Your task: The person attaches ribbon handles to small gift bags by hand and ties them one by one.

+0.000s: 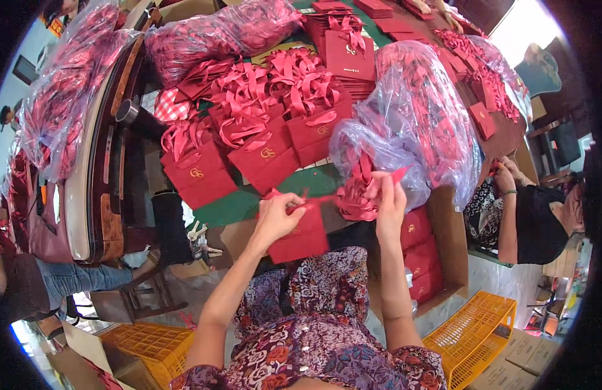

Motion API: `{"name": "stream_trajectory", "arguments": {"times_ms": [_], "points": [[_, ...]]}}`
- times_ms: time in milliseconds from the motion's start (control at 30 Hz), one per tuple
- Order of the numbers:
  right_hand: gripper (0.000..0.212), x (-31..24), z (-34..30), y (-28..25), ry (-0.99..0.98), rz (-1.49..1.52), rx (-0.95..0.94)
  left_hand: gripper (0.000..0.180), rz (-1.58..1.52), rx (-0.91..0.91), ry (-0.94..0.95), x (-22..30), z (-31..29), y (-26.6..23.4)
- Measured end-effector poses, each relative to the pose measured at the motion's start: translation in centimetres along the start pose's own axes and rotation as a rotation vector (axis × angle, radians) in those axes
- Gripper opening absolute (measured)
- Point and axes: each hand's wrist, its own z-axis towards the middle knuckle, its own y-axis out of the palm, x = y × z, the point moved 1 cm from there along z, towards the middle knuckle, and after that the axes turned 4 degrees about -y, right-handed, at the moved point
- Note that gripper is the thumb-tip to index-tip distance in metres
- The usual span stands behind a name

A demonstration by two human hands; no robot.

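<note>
My left hand [279, 219] is closed on the top edge of a small red paper bag [302, 235], which hangs tilted above my lap. A red ribbon [320, 198] stretches from the bag's top towards my right hand [387, 198]. That hand pinches red ribbon between thumb and fingers, beside a bunch of looped red ribbons [357, 201]. Which strand it grips is hard to make out. Just beyond my hands, several red bags [262, 153] with gold emblems and ribbon handles stand in rows on the green table surface [232, 207].
Clear plastic sacks of red bags [431, 110] lie on the right and at the back. A cardboard box [449, 244] holding red bags stands by my right forearm. Yellow crates [473, 331] flank me. A dark cylindrical cup [130, 114] is at left. Another person's hands [507, 174] work at right.
</note>
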Motion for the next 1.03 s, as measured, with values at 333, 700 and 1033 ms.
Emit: {"name": "stream_trajectory", "arguments": {"times_ms": [333, 700, 1033], "points": [[0.025, 1.9, -5.6, 5.0, -0.520, -1.023, -0.459, 0.038, -0.402, 0.114, 0.072, 4.1, -3.8, 1.2], [0.042, 0.8, -6.8, 6.3, -0.388, -0.653, -0.458, 0.009, -0.846, 0.157, -0.214, 0.1, -5.5, 2.6], [0.018, 2.2, -7.0, 7.1, -0.074, -0.480, -0.561, 0.020, -0.442, 0.090, -0.168, -1.8, -7.0, 0.7]]}}
